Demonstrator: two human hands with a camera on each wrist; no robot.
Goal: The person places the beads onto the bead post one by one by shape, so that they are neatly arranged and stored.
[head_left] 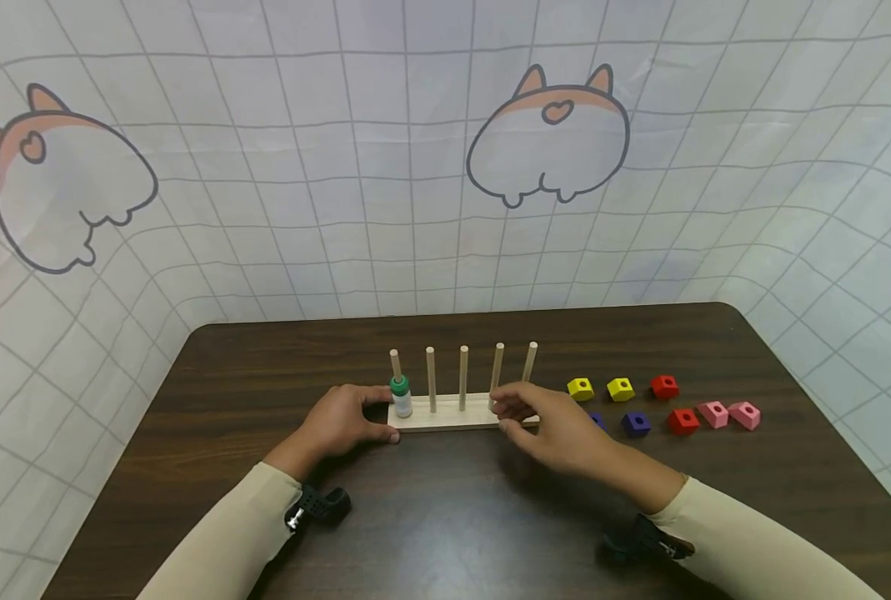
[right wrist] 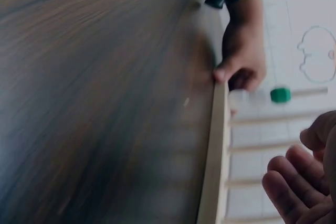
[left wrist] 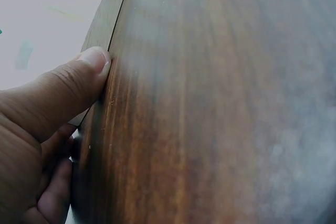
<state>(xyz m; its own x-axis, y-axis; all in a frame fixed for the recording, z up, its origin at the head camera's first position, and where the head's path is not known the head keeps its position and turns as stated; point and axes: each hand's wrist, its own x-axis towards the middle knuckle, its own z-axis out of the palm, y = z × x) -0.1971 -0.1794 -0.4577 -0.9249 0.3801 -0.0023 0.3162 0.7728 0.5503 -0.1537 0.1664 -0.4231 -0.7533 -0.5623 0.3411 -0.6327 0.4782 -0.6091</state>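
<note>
A curtained-off tabletop workspace: cartoon-printed grid fabric (head_left: 362,208) hangs around a dark wooden table (head_left: 445,508).

From where I am, the dark brown wood-grain tabletop (head_left: 453,517) spreads out to twelve o'clock, its rounded far corners lying between ten and eleven and between one and two. Beyond it, a white wall covering (head_left: 385,167) wraps round me from nine o'clock to three, printed with thin grey grid lines that bend and ripple over its soft creases. I see a plump cartoon animal (head_left: 70,183) with orange ears tilted at ten o'clock, and a matching figure (head_left: 550,150), more upright, just past twelve. Light falls evenly, leaving a pale, hazy sheen on the wood towards my six o'clock.
</note>
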